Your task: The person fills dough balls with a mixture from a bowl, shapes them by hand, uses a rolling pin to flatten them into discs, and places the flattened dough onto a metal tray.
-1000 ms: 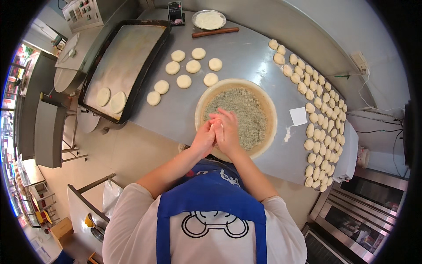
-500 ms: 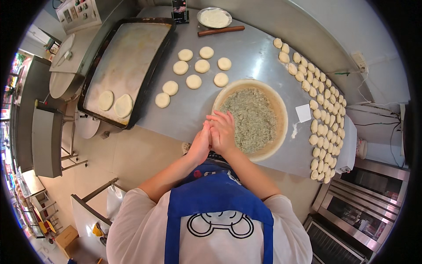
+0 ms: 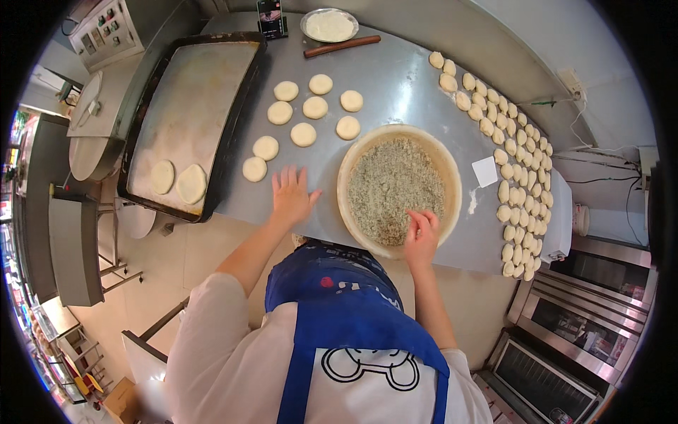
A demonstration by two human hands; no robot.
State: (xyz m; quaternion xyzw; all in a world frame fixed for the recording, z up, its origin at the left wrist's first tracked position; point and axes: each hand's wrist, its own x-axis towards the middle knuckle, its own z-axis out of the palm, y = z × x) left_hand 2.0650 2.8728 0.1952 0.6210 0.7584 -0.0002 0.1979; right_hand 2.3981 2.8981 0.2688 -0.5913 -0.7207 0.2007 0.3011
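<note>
Parted from their clasp, the left hand lies flat and open on the table, right hand pinching filling.

rolling pin, flour bowl, oven, phone
</note>
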